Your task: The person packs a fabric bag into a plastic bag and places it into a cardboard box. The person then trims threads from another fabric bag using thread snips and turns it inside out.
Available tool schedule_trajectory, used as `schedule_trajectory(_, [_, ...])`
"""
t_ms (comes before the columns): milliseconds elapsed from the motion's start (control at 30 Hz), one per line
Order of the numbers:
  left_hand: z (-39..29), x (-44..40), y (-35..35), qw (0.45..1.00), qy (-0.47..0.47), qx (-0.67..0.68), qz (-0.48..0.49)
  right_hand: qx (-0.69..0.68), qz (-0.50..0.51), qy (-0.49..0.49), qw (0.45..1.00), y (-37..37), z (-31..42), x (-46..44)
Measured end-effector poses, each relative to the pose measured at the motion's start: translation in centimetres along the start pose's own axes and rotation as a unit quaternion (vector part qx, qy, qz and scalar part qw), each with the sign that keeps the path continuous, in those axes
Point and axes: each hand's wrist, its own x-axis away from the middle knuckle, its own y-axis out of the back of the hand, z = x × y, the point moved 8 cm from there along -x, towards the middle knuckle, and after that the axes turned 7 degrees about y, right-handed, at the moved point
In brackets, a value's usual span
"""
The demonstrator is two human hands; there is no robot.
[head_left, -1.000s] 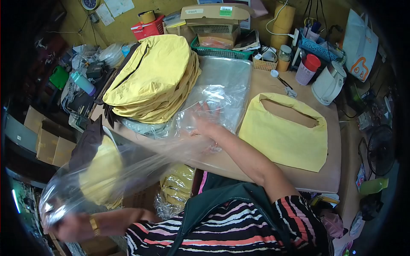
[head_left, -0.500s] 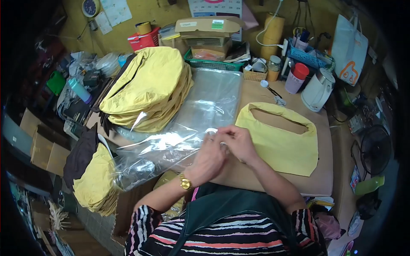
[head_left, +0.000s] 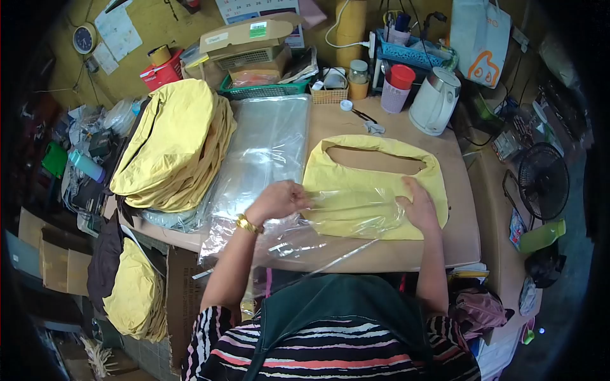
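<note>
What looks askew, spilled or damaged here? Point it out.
The yellow pile looks askew: its layers jut out unevenly. The plastic stack is crumpled at its near end. No clear spill or damage shows.

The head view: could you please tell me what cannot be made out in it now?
- Head view: palm of the left hand, hidden by its back.
- Head view: top of the calendar, cut off by the upper edge.
- Head view: exact count in the yellow stack, hidden by overlapping layers.
</note>
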Motion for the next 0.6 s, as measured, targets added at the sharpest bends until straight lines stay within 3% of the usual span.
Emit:
schedule_trajectory(33, [-1.8,1.1,0.4,0.984,-0.111,0.011,-0.138,-0.001,0.001,-0.004,1.000,0.7,1.3,-0.1])
schedule_trajectory(100, [-5.0,2.1,-0.1,0.978,-0.116,0.032,-0.170,-0.117,-0.128,0.055,0.983,3.0,6.6,-1.1])
schedule_trajectory(167, [-7.8,3.8,0.0,0.972,-0.119,0.055,-0.197,-0.188,-0.100,0.172,0.962,1.9,13.2,-1.1])
schedule_trajectory(233, [-10.0,5.8,1.3,0.959,-0.135,-0.019,-0.247,-0.033,-0.119,0.270,0.955,0.5,17.5,-1.2])
schedule_trajectory(267, [-9.4,6.4,1.9,0.972,-0.080,0.007,-0.220,-0.035,-0.120,0.274,0.954,-0.1,17.0,-1.4])
schedule_trajectory(333, [-7.6,7.5,3.3,0.969,-0.059,0.063,-0.233,-0.122,0.175,0.100,0.972,-6.0,13.6,-2.6])
schedule_trajectory(367, [-6.0,8.1,3.9,0.963,-0.039,0.122,-0.239,-0.123,0.179,0.106,0.970,-6.4,13.5,-2.5])
schedule_trajectory(400, [-2.6,7.2,3.1,0.971,0.058,0.153,-0.176,-0.167,0.134,0.125,0.969,-5.8,14.0,-2.3])
schedule_trajectory(433, [-1.2,7.0,3.7,0.969,0.066,0.156,-0.178,-0.213,0.090,0.140,0.963,-5.3,14.3,-2.0])
schedule_trajectory(467, [0.3,6.2,2.1,0.957,0.098,0.272,-0.032,-0.216,0.095,0.142,0.961,-5.7,14.4,-1.8])
schedule_trajectory(500, [0.8,6.0,0.1,0.910,0.124,0.380,0.112,-0.234,0.057,0.174,0.955,-5.3,14.9,-1.7])
schedule_trajectory(533, [0.3,5.7,-0.1,0.892,0.054,0.422,0.153,-0.250,0.016,0.207,0.946,-4.7,15.3,-1.7])
schedule_trajectory(567, [0.3,5.4,-0.7,0.892,0.055,0.423,0.150,-0.251,0.018,0.209,0.945,-5.0,15.3,-1.8])
schedule_trajectory(600, [-0.8,5.0,0.1,0.858,-0.016,0.509,0.061,-0.251,-0.022,0.230,0.940,-4.5,15.4,-1.8])
